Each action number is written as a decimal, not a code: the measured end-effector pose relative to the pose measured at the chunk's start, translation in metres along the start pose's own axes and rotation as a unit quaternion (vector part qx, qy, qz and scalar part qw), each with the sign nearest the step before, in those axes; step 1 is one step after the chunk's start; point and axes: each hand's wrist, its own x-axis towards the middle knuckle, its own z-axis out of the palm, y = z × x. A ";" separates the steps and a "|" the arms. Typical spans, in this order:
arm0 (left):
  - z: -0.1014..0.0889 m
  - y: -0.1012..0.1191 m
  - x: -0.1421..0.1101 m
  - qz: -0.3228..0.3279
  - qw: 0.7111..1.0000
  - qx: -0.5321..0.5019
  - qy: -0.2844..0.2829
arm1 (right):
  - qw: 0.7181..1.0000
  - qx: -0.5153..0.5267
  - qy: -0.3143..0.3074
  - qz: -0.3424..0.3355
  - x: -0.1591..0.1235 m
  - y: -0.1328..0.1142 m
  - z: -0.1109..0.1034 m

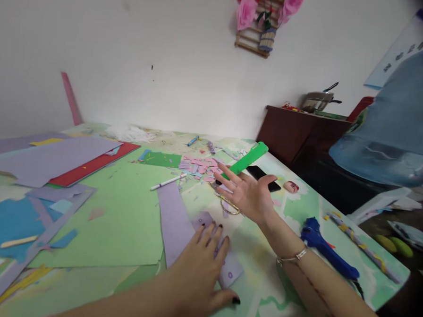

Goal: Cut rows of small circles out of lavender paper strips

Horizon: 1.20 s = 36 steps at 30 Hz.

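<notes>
My left hand (203,262) lies flat with fingers spread on a short purple paper strip (231,268) that has small circles drawn on it. Beside it is a longer, plain purple strip (173,213). My right hand (247,193) is raised with its palm turned up, fingers apart and holding nothing. Behind those fingers a bright green flat bar (249,159) shows, partly hidden, along with a black phone (263,176). Gold-handled scissors (229,206) lie just below the right hand. A white marker (168,182) rests across the top of the longer strip.
A large green sheet (123,220) covers the left middle, with purple sheets (66,158) and a red one (97,164) behind. Small pink paper pieces (202,166) lie scattered farther back. At right are a blue glue gun (329,250), a wrapped stick (365,244) and a water jug (390,125).
</notes>
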 end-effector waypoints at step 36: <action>0.043 0.000 -0.006 -0.083 0.942 0.205 0.253 | 0.983 -0.031 -0.026 0.176 -0.003 0.062 -0.004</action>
